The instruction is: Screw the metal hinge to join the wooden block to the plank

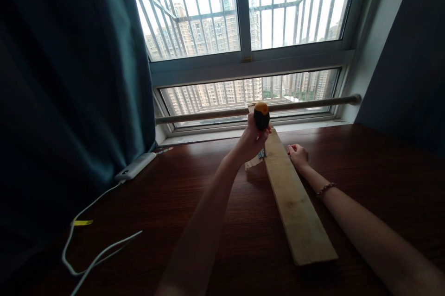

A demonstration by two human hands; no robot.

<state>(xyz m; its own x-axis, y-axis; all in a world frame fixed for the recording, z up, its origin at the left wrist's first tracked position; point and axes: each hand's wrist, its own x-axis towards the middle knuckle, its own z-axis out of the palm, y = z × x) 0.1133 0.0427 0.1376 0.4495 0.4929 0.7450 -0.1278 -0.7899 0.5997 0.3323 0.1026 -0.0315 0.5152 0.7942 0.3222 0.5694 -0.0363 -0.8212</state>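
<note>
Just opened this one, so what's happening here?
A person's left hand grips an orange-and-black handle near the far end of a wooden board on a dark brown surface. A small metal piece shows at the board's left edge, just below that hand in the picture. The right hand, fingers curled, is beside the board's right edge; whether it holds anything is unclear.

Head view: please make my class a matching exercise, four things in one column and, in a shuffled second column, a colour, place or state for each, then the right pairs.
1. board
2. left hand
3. right hand
4. curtain

A. has a bracelet on its wrist
B. dark blue-green
C. pale wood colour
D. wrapped around an orange-and-black handle

Pairs: 1-C, 2-D, 3-A, 4-B
</note>
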